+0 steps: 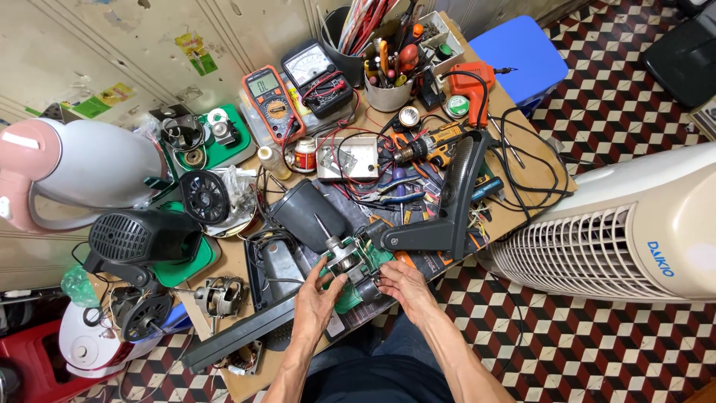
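Fingers [337,280] closed around a small fan motor [349,263]: metal core, thin shaft pointing up-left, green frame beneath. Held from both sides, left hand [317,298] at its near-left, right hand [399,287] at its right, at the near edge of the cluttered surface [224,261]. Forearms angled inward, wrists low, beside a black fan housing [307,213].

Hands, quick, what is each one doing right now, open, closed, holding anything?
Left hand: fingers closed on the small motor, gripping its left side.
Right hand: fingers curled onto the same motor's right side, holding it over the green part.
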